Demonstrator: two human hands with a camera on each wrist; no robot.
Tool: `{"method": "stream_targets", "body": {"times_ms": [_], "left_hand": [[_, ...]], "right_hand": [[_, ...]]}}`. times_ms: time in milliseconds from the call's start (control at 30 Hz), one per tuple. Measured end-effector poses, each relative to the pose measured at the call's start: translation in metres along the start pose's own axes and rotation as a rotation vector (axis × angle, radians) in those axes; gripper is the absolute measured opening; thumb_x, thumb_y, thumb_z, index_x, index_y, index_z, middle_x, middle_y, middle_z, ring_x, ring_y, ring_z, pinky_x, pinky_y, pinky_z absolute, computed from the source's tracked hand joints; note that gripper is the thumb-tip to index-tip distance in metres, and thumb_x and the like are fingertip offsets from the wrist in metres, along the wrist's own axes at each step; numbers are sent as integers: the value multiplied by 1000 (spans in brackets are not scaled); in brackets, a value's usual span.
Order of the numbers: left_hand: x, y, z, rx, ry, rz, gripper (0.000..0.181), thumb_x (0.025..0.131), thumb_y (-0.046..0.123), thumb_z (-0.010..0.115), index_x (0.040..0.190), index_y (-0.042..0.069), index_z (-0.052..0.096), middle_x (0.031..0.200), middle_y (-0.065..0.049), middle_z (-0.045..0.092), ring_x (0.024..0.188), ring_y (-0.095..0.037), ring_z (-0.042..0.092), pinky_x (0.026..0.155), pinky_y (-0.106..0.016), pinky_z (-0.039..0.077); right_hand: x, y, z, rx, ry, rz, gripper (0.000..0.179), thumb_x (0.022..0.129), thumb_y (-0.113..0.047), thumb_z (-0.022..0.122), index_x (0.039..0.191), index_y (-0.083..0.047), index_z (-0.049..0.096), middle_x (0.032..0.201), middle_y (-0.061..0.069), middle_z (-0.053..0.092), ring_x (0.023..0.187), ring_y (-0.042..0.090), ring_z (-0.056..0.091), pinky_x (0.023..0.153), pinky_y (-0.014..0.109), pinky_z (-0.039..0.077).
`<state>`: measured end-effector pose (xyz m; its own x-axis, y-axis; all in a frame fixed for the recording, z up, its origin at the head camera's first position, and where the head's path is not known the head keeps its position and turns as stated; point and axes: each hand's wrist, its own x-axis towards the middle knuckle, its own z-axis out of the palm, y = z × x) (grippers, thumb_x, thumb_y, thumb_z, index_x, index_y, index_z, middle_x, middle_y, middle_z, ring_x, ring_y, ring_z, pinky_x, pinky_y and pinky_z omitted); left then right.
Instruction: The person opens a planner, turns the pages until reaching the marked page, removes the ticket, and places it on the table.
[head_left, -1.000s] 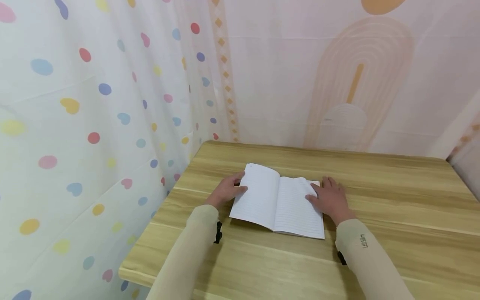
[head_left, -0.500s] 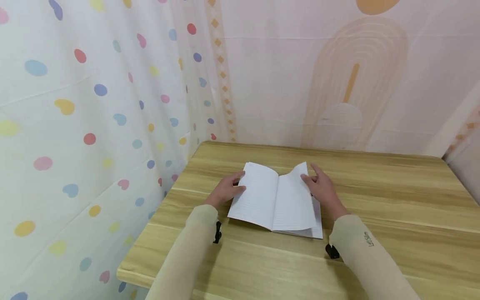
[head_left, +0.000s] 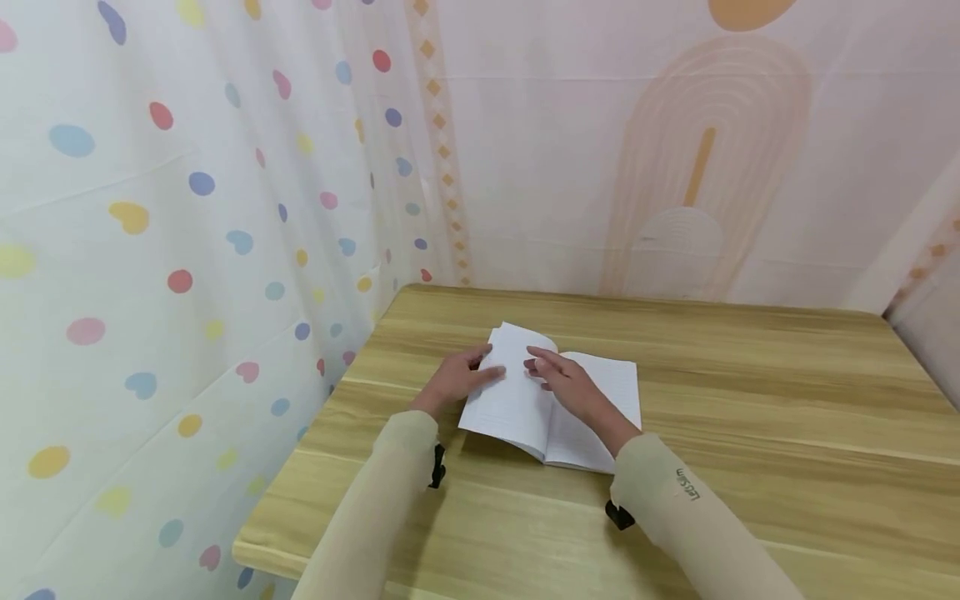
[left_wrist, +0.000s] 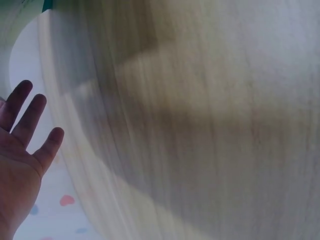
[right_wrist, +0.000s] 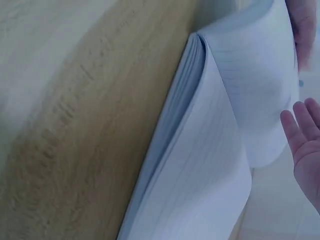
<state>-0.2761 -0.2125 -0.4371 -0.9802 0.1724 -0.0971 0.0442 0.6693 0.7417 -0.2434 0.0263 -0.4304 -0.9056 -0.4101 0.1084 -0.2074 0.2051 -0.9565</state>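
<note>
An open lined notebook lies on the wooden table. Its left pages bow upward, with one page's top corner standing slightly apart from those beneath. My left hand holds the notebook's left edge, thumb over the page; the fingers partly hidden there. In the left wrist view, several spread fingers of the left hand show beside the table edge. My right hand is over the notebook's middle, fingertips above the left page. The right wrist view shows the right hand with extended fingers near the curved page.
The wood-grain table extends around the notebook, widest to the right. A curtain with coloured dots and hearts hangs on the left. Behind the table hangs a pale curtain with an arch pattern. Dark wrist mounts sit under both cuffs.
My right hand lifted the right page by its upper corner and swept left, turning it onto the left side. The page has left its fingers. My left hand stays at the left edge.
</note>
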Motion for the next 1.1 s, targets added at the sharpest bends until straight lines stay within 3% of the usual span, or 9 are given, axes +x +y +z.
{"method": "stream_targets", "body": {"times_ms": [100,267,433,567,933,1100], "left_hand": [[0,-1,-1,12,-5,27,66,94,32,70,152,12,43,148,-15,48,136,-28,45,108,-43,39],[-1,-2,-2,-25,-5,41,64,96,22,68,153,12,40,152,-13,43,139,-29,41,110,-43,36],[0,-4,-2,-30,-8,39,63,98,19,65,154,14,38,154,-12,41,140,-29,40,111,-43,36],[0,-4,-2,-27,-5,43,60,99,19,63,154,14,39,153,-13,42,139,-29,40,110,-44,37],[-2,-4,-2,-29,-10,51,59,99,18,63,153,13,40,153,-13,42,139,-30,40,110,-44,36],[-1,-4,-2,-33,-8,36,59,99,19,63,153,15,40,152,-14,43,139,-30,40,110,-45,37]], "right_hand": [[-1,6,-4,-78,45,-19,44,108,-17,42,147,2,45,136,21,57,126,36,54,102,47,45],[-7,32,-40,-311,174,48,43,103,-15,52,142,3,50,138,23,55,128,40,50,105,52,40],[-20,53,-76,-589,150,172,52,102,-25,54,143,6,46,145,34,40,136,50,34,111,60,27],[-29,65,-92,-740,107,232,63,100,-35,57,144,8,43,146,41,31,136,56,26,109,66,23],[-36,70,-98,-769,27,312,83,98,-51,55,153,4,28,151,43,13,140,58,9,107,73,8],[-37,68,-97,-809,6,335,81,98,-53,52,154,1,29,152,43,11,140,59,7,106,75,6]]}}
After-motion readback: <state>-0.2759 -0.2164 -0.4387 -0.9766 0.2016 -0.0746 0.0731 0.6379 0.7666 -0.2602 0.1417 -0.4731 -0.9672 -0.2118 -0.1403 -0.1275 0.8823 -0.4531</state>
